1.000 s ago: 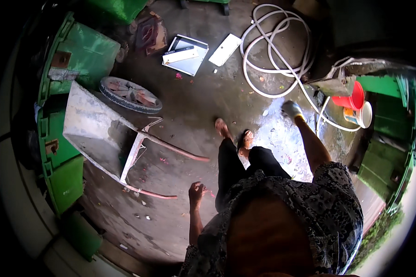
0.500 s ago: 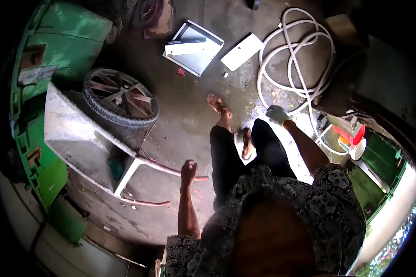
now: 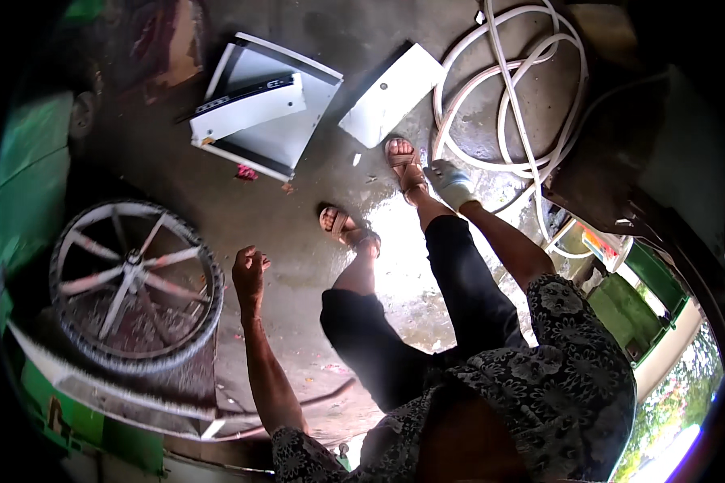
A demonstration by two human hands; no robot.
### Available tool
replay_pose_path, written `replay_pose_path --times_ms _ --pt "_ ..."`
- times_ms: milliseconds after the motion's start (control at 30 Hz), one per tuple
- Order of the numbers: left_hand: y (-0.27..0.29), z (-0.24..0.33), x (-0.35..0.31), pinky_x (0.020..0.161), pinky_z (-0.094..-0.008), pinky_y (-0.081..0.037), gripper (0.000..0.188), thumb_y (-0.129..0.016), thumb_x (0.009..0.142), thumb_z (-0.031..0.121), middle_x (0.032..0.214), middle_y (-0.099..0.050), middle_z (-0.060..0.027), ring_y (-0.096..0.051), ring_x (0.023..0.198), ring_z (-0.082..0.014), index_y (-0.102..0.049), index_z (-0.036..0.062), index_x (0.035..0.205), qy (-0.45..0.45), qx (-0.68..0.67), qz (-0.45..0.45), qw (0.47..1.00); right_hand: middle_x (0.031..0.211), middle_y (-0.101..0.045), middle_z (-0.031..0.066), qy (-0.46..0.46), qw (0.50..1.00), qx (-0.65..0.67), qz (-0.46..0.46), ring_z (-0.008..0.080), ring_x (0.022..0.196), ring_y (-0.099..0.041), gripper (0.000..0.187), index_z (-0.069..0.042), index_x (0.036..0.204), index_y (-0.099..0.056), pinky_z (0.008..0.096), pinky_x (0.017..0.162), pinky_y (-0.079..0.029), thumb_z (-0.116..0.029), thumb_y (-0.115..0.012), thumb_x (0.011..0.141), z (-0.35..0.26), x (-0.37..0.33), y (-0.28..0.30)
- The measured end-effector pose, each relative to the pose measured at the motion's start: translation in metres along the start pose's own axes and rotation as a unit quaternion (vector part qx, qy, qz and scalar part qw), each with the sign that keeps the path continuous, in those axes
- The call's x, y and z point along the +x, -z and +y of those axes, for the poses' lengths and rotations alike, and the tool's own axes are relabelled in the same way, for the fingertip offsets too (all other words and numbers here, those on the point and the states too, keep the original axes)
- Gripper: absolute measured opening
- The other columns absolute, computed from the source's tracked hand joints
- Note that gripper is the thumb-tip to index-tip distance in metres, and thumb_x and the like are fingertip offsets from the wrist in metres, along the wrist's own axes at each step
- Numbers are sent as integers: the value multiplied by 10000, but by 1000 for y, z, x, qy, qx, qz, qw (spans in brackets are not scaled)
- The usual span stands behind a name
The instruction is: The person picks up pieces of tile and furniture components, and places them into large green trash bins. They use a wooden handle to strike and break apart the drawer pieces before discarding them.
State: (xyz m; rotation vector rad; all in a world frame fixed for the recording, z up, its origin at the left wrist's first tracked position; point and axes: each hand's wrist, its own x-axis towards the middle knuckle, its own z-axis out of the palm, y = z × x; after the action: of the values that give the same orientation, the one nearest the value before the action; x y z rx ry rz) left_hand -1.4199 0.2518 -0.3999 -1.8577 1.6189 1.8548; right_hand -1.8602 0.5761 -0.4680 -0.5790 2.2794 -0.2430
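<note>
My left hand (image 3: 250, 278) is bare, its fingers curled in with nothing visible in them. It hangs over the floor, just right of a spoked wheel (image 3: 135, 270) that sits on a metal handcart (image 3: 80, 388). My right hand (image 3: 453, 183) wears a pale grey glove and is low beside my right sandal (image 3: 404, 165), near a coiled white hose (image 3: 469, 157). Its gloved fingers do not show distinctly, and no held thing can be made out. Ahead on the floor lie a shallow white metal tray (image 3: 318, 105) with a white strip panel (image 3: 250, 113) on it, and a separate white panel (image 3: 393, 95).
One handle (image 3: 322, 394) of the cart stretches rightward behind my left arm. Green metal panels (image 3: 40, 161) stand at the left, and a green bin (image 3: 632, 314) at the right. A small pink scrap (image 3: 246, 172) lies by the tray. The concrete floor looks wet.
I have stepped forward, so the tray and white panel look nearer, and the wheel has shifted down and left in view. Both hands have travelled along; the left has left the cart's handle area.
</note>
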Motion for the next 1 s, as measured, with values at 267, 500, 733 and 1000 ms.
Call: replay_pose_path --times_ms 267,500,733,1000 --pt "-104 -45 150 820 -339 -589 309 -587 1020 168 964 -709 -134 -722 876 -227 -605 -24 1262 -89 92 29 991 1262 -674 235 -46 987 143 62 337 1107 -689 690 12 1364 -596 418 933 -538 -535 -681 953 19 118 -90" --pt "-155 -18 265 780 -359 -572 295 -596 1028 180 979 -728 -161 -729 883 -244 -623 -20 1243 -193 148 -69 968 1137 -728 88 -144 776 607 92 219 967 -712 515 -18 1228 -697 379 833 -606 -392 -819 897 64 277 -66" --pt "-164 43 264 839 -422 -582 351 -607 1023 205 1067 -725 -187 -737 947 -328 -571 47 1334 -321 243 -98 910 933 -724 112 -64 848 522 69 163 677 -668 488 12 1272 -653 300 578 -559 -325 -750 933 -51 245 -26" --pt "-164 58 231 904 -411 -571 352 -621 1012 168 1181 -696 -213 -716 1061 -341 -578 2 1320 -369 305 -41 877 1200 -732 158 246 958 141 -37 322 1095 -711 575 -101 1377 -636 397 964 -555 -363 -748 878 -91 214 -94"
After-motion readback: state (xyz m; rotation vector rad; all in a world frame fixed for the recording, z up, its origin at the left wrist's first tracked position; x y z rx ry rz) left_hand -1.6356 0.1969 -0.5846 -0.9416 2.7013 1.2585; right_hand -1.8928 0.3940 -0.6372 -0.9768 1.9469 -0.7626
